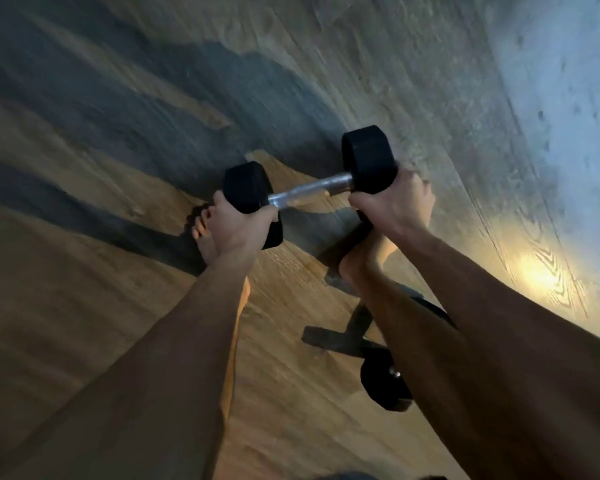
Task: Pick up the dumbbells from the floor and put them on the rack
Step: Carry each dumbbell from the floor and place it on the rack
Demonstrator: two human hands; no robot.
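A black hex dumbbell (312, 192) with a bare steel handle hangs above the wooden floor in the middle of the view. My left hand (241, 226) grips its left head from below, and my right hand (395, 202) grips its right head. A second black dumbbell (385, 379) lies on the floor lower down, partly hidden behind my right forearm. No rack is in view.
My two bare feet stand on the wooden floor (84, 306), one (203, 237) under the left hand and one (364, 258) under the right. A bright patch of light (537, 271) falls on the floor at the right. Long shadows cross the boards.
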